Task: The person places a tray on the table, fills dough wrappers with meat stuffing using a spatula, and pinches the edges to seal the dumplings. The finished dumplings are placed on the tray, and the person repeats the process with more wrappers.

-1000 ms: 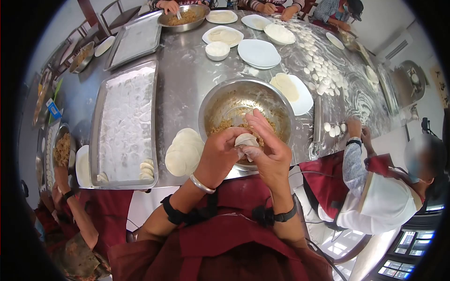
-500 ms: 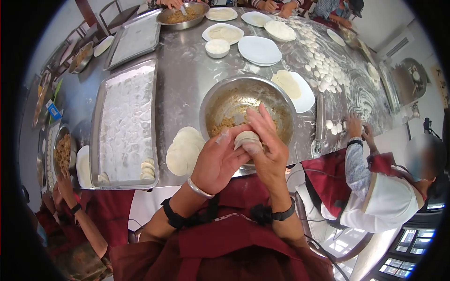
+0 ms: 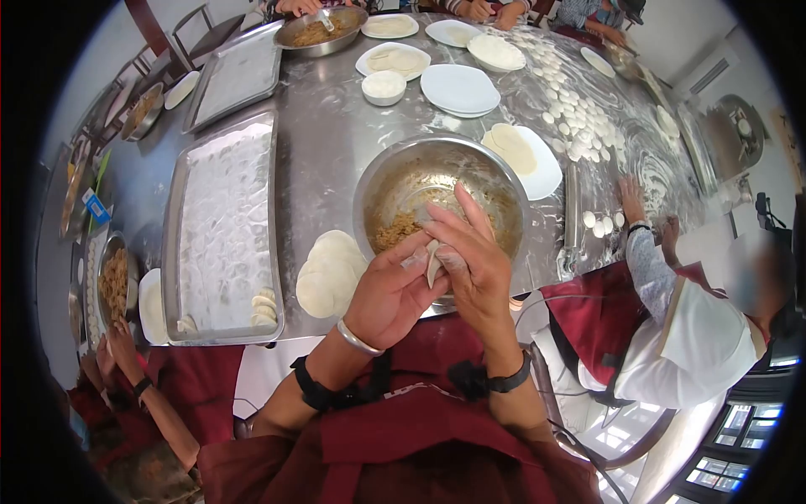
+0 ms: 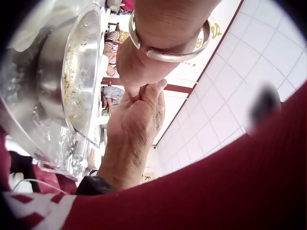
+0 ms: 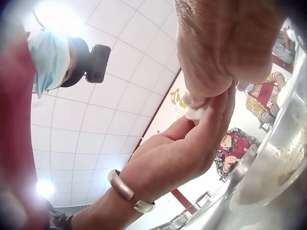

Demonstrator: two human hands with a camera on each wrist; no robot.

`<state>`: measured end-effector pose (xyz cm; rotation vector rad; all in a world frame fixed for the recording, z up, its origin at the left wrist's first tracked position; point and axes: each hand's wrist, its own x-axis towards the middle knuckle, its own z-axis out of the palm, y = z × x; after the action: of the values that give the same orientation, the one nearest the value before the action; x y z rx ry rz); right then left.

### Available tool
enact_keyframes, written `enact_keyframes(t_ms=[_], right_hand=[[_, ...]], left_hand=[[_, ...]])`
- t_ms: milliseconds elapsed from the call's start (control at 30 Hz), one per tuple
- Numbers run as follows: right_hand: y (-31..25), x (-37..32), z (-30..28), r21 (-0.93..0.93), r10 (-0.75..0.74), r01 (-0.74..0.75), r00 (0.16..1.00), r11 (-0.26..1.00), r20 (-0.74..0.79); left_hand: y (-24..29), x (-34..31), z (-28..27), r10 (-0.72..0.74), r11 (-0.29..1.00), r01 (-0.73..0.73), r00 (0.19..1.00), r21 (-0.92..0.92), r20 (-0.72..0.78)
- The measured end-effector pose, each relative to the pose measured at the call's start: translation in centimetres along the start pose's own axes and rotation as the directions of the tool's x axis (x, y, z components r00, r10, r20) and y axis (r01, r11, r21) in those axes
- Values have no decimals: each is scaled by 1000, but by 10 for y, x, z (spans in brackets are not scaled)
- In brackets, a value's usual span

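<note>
A folded white dumpling (image 3: 433, 264) stands edge-up between the two hands, over the near rim of the steel bowl (image 3: 369, 181) of brown filling. My right hand (image 3: 477, 273) pinches it from the right, thumb and fingers around it. Against its other side lie the fingers of my left hand (image 3: 388, 294), the palm turned up and cupped. In the right wrist view a bit of the dumpling (image 5: 194, 115) shows between both hands; the left wrist view hides it behind the fingers. Left of the bowl lies a stack of round wrappers (image 3: 329, 275).
A floured tray (image 3: 222, 210) with a few dumplings (image 3: 264, 307) at its near end stands on the left. Plates (image 3: 460, 89), a small flour bowl (image 3: 384, 87) and many dough pieces (image 3: 579, 126) are farther back. People work around the table, one close on the right.
The dumpling has turned from lying broadside to standing narrow edge-up. My left fingers came away from it, then moved back against its side. The neighbour's hand on the right has spread flat on the table.
</note>
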<state>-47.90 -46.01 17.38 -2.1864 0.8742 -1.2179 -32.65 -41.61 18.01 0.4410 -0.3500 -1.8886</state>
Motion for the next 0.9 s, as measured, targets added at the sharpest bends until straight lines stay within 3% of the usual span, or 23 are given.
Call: enact_keyframes(t_ms=[200,300,500,700,800,900], right_hand=[[-25,1,2,215,247,-193,934,957,-259],[-26,-7,15,456,325,-130,866,880,-379],[-34,-5,13,412,352,-165,829,896,-434],[-20,-8,9,238,197,-104,889,966,-412],[-26,-2,1,266,248,-160,908,951,-339],[-29,-1,8,416,321,-149,868,897,-380]], left_hand=[[0,2,1,49,985,-27,991,-169,125],[-4,2,4,81,969,-42,985,-242,153],[-13,0,6,91,974,-56,984,-219,155],[-15,-3,6,93,974,-58,984,-218,150],[-10,-3,6,85,981,-56,985,-185,153],[-8,-4,5,66,983,-38,987,-180,149]])
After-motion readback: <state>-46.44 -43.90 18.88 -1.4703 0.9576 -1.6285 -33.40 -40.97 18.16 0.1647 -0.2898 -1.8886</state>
